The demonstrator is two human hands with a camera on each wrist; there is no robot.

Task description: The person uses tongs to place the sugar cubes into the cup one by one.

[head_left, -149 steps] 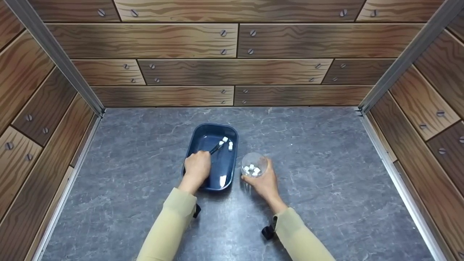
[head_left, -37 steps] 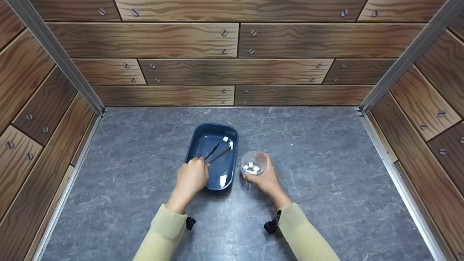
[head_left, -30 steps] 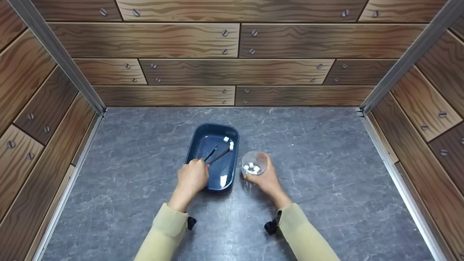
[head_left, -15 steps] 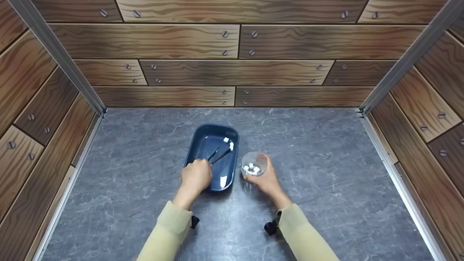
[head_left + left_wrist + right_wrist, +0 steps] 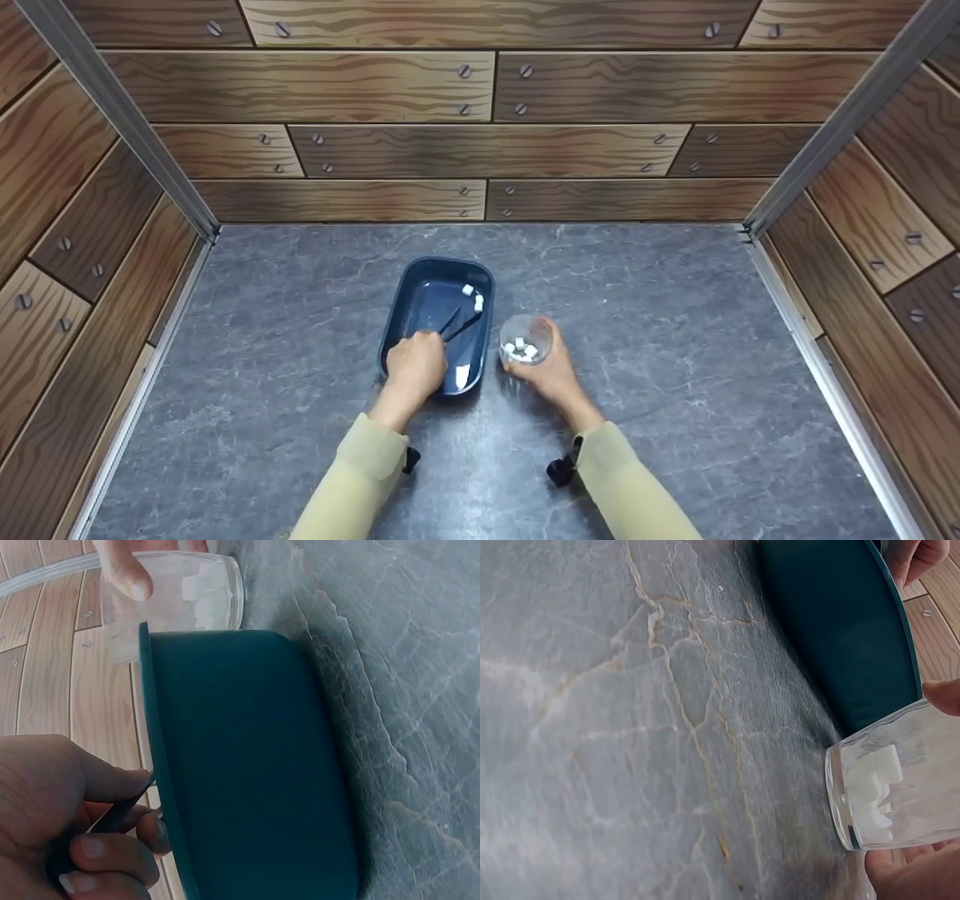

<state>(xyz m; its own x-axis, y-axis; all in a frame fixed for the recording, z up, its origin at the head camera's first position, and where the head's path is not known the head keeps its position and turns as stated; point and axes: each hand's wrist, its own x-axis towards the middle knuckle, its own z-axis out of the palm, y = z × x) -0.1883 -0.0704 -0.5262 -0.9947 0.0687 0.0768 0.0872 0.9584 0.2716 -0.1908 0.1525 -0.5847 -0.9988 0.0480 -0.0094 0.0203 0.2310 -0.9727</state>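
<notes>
My left hand (image 5: 417,365) is over the near left of a dark blue tray (image 5: 393,311), its fingers pinching slim black tongs (image 5: 463,325). The tongs' arms are spread, and the right tip is just below two touching white cubes (image 5: 478,303) by the tray's right wall. Another white cube (image 5: 468,289) lies farther back. My right hand (image 5: 551,373) grips a clear glass (image 5: 525,328) standing upright to the right of the tray, with several white cubes (image 5: 875,791) at its bottom. In the left wrist view, the tray's wall (image 5: 247,757) hides the tong tips.
The tray and glass stand on a grey marbled surface (image 5: 660,322). Wood-patterned panels (image 5: 480,150) wall it at the back and both sides, with metal strips (image 5: 142,127) at the corners.
Over the last second my left hand shifts right with the tongs, whose tips come closer together. Compared with five seconds ago, the tray holds one cube fewer. The right hand and glass stay nearly still.
</notes>
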